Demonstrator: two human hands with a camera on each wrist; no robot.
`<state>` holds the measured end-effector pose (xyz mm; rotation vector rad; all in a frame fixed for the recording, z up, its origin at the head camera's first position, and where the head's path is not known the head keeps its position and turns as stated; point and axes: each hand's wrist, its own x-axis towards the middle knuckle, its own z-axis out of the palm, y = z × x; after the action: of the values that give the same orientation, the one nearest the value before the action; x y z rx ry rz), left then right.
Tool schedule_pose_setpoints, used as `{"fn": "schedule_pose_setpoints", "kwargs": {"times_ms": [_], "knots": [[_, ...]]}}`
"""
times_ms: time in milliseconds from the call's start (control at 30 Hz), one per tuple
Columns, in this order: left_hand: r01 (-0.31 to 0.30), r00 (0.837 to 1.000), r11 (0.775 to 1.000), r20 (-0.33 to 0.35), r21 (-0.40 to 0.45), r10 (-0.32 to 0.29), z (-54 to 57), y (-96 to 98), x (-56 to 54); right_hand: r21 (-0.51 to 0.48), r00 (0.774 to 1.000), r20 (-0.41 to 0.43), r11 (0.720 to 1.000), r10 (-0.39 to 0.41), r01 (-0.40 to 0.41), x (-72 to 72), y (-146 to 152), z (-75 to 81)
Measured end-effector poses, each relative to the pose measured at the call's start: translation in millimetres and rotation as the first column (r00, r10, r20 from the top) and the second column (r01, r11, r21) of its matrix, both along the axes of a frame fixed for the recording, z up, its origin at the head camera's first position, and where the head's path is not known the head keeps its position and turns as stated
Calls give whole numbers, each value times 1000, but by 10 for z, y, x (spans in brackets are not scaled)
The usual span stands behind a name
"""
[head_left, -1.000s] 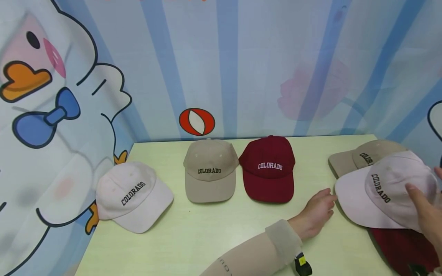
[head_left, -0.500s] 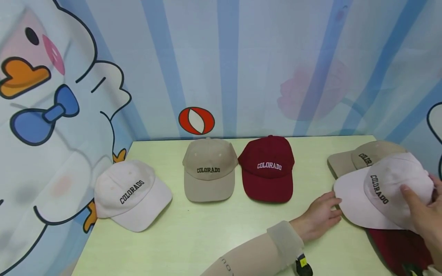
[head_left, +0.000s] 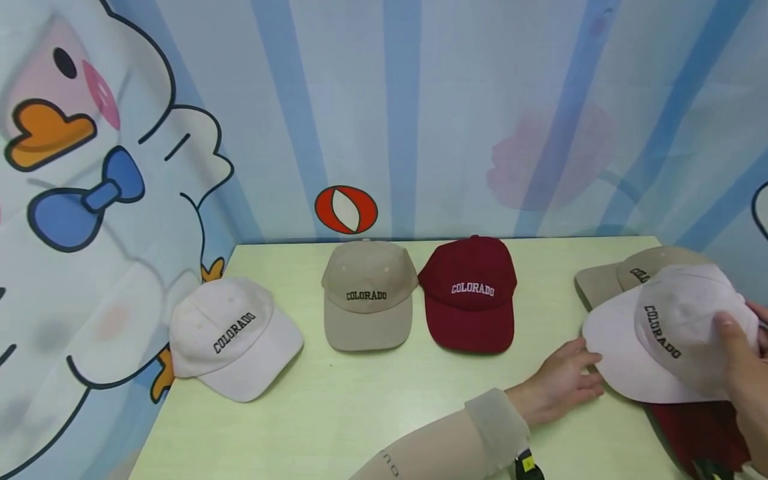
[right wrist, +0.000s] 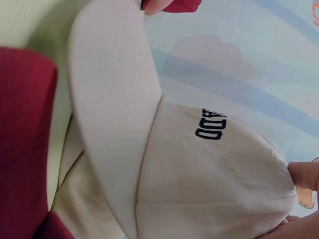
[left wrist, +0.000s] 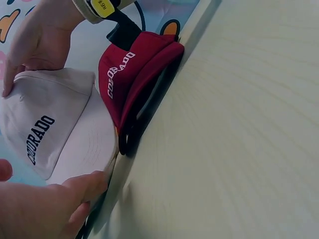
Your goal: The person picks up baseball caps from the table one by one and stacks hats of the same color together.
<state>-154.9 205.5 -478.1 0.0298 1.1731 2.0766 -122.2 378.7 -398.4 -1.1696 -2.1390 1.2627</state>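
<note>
A white baseball cap (head_left: 672,333) lettered COLORADO is held between both hands, overlapping a beige cap (head_left: 606,280) behind it and a dark red cap (head_left: 699,430) nearer the front. At its crown my right hand (head_left: 747,373) grips the back, thumb on top; the other fingers are partly hidden behind the cloth. My left hand (head_left: 558,383) pinches the edge of the brim, one fingertip lying over it. The left wrist view shows these left fingers (left wrist: 92,183) at the brim. Crown and brim fill much of the right wrist view, with the right fingertips (right wrist: 304,175) at the crown's rear.
A second white cap (head_left: 234,340) lies at the table's left side. Near the back edge, another beige cap (head_left: 367,297) and another dark red cap (head_left: 469,297) stand side by side. A printed backdrop (head_left: 444,120) rises behind the pale table (head_left: 336,413).
My left hand has moved right, from beside the brim onto its edge. The right hand has kept hold of the white cap's crown, with its fingers shifting slightly. The other caps stay in place.
</note>
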Motion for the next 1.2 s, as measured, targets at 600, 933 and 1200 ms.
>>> {"fn": "schedule_pose_setpoints", "kwargs": {"times_ms": [600,933,1200], "knots": [[41,996,991,-78,-129,-51,84,-322,43,-16,907,-314,954,279,-299,-3,-89,86],[70,954,942,-254,-329,-160,149,-622,44,-32,850,-405,923,338,-383,-15,-297,204],[-52,899,843,-392,-536,-193,216,-967,44,-138,751,-564,857,344,-496,0,-444,246]]}}
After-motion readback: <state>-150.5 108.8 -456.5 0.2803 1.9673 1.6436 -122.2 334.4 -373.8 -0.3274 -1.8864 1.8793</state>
